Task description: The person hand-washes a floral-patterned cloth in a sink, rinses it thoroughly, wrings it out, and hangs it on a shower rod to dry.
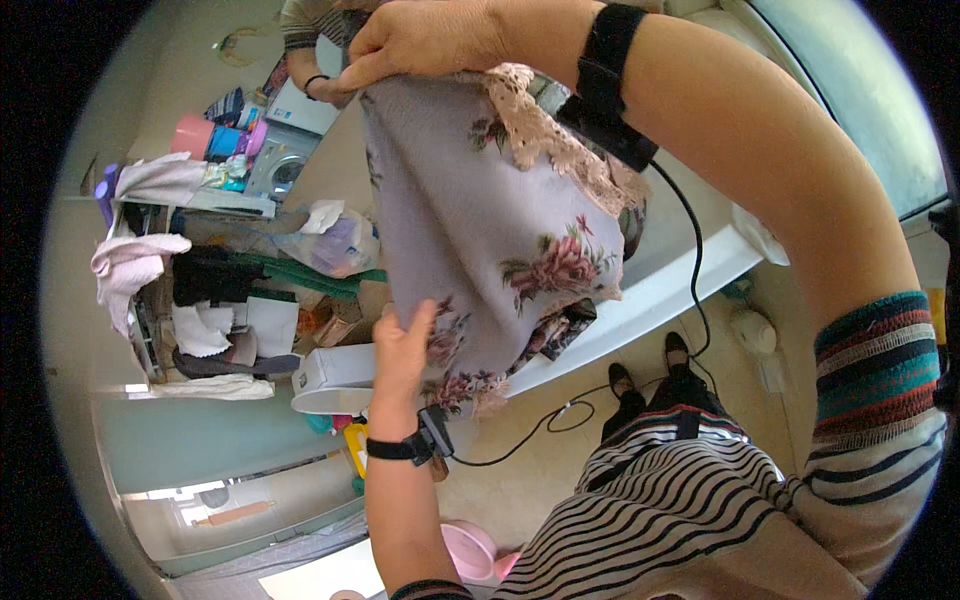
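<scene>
Across the upper middle of the frame, a grey-mauve cloth [430, 180] with printed roses is hanging between the two hands, its beige lace trim [530, 130] running down the right side. Near the top edge of the frame, the right hand [430, 38] is gripping the cloth's upper edge, its fingers curled closed. Left of centre, the left hand [398, 350] is resting at the cloth's lower left border with the thumb raised; some of its fingers are hiding, so I cannot tell whether they are pinching the fabric or standing apart. Judging by how things are lying, the lifting and opening out look mostly done: the printed face is showing broadly. Smoothing seems incomplete, since soft creases are running down the middle and the lower end is bunching. The cloth is not yet lying flat anywhere; it is hanging in front of a white ledge [660, 288], and whether its lower end is touching that, I cannot tell. Beneath its lower right edge, a darker patterned fabric [565, 330] is peeking out, possibly a separate piece.
</scene>
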### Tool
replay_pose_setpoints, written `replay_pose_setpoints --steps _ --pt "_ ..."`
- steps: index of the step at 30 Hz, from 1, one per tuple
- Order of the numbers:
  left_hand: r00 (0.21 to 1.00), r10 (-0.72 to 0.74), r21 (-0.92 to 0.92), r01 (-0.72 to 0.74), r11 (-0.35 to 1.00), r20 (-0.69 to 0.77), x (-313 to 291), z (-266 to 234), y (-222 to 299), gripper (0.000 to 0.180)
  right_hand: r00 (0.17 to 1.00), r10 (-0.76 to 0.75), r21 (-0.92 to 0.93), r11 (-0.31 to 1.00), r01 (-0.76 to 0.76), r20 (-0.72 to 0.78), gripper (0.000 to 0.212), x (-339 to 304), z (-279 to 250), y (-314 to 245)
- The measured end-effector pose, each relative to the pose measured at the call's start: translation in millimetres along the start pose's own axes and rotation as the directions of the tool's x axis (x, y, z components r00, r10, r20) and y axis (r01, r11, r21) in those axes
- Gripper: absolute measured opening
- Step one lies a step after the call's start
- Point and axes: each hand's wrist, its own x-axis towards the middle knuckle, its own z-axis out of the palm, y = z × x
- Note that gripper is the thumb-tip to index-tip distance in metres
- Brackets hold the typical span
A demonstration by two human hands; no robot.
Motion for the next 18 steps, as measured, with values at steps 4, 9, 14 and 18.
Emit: replay_pose_setpoints --steps 4,9,14,18 --pt "0.993 0.112 -0.346 -0.113 0.931 -0.022 -11 -26 30 0.036 0.98 0.156 -0.263 0.947 -0.185 -0.127 0.036 -31 16 51" --pt "1.0 -0.002 -0.338 0.002 0.941 0.0 -10 -42 46 0.041 0.975 0.139 -0.156 0.974 -0.167 -0.176 0.038 -76 66 88" --pt "0.999 -0.037 -0.252 0.035 0.967 -0.001 -11 -47 46 0.042 0.969 0.225 -0.421 0.873 -0.248 -0.103 0.032 -91 96 83" --pt "0.985 -0.162 -0.398 0.124 0.909 -0.063 -9 -58 33 0.045 0.899 0.398 -0.237 0.87 -0.433 -0.181 0.032 -88 112 81"
